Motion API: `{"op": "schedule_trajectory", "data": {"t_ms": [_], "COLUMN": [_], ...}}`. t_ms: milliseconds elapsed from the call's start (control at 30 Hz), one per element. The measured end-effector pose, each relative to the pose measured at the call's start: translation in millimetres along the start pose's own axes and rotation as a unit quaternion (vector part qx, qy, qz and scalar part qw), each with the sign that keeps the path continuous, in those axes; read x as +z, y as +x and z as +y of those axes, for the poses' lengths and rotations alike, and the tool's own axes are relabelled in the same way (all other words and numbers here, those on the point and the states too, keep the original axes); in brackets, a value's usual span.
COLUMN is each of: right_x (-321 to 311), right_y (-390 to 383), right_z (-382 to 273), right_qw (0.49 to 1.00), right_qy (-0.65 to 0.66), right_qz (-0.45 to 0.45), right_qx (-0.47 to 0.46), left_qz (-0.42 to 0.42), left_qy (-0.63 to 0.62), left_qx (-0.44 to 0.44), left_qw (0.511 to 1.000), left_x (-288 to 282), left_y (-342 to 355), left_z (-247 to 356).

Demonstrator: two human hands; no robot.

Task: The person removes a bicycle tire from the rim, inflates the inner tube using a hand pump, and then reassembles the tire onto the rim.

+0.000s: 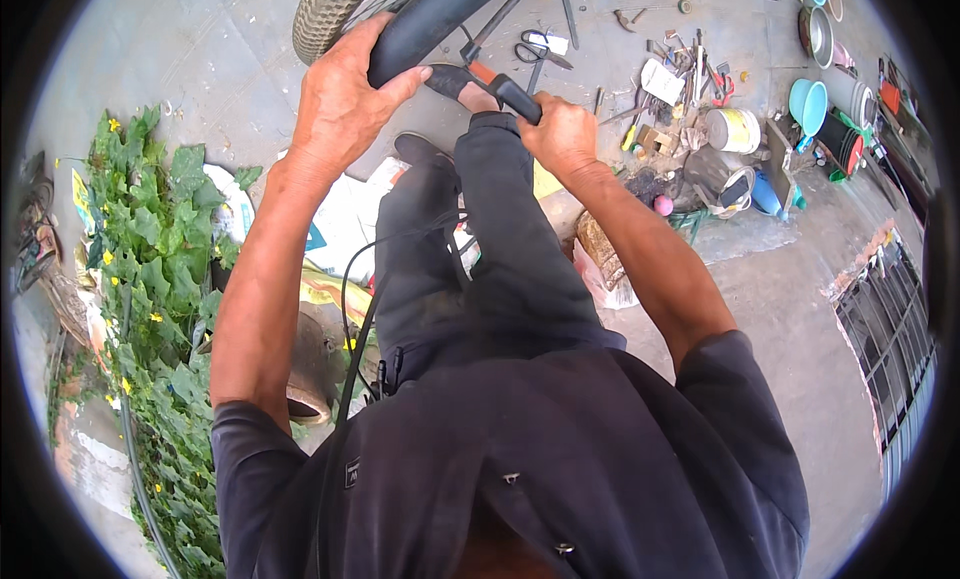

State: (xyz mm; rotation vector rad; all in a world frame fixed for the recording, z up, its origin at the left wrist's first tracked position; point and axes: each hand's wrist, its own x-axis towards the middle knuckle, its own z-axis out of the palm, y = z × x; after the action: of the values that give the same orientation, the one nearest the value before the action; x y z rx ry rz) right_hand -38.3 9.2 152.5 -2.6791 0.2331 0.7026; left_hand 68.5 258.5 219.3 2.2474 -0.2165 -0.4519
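My left hand (pixel 345 104) is closed round the lower end of a thick black curved piece (pixel 435 24), which looks like a bicycle mudguard. Beside it is a knobbly tyre on a spoked wheel (pixel 335 9). Lower and to the right, my right hand (pixel 562 134) is wrapped round a tool with a black handle (pixel 518 99) and an orange-red section (pixel 482 71). Its far end reaches toward thin dark rods (pixel 500 17) near the mudguard; whether it touches them I cannot tell. A pair of black-handled scissors (pixel 540 49) lies on the ground beyond.
Hand tools (pixel 690 74) lie scattered at the right, with a hammer (pixel 630 20) farther off. A white bucket (pixel 733 131) and blue basins (pixel 808 105) stand beyond them. Leafy plants (pixel 150 239) line the left. A metal grate (pixel 888 319) is at far right.
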Motion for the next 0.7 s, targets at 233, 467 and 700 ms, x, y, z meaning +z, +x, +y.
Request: {"op": "schedule_trajectory", "data": {"t_ms": [233, 467, 700], "right_x": [-199.1, -339.7, -86.5], "right_y": [-71.3, -152.3, -36.2], "right_z": [-14.4, -35.5, 13.2], "right_qw": [0.991, 0.998, 0.998], "right_qy": [0.066, 0.063, -0.008], "right_qz": [-0.079, 0.008, 0.02], "right_qx": [0.081, -0.018, -0.061], "left_qz": [0.007, -0.008, 0.01], "left_qy": [0.054, 0.006, -0.03], "left_qx": [0.005, -0.007, 0.027], "left_qw": [0.999, 1.0, 0.999], "left_x": [-3.3, -5.3, 3.0], "left_y": [5.3, 7.5, 1.7], "left_z": [-3.8, -1.5, -4.7]}}
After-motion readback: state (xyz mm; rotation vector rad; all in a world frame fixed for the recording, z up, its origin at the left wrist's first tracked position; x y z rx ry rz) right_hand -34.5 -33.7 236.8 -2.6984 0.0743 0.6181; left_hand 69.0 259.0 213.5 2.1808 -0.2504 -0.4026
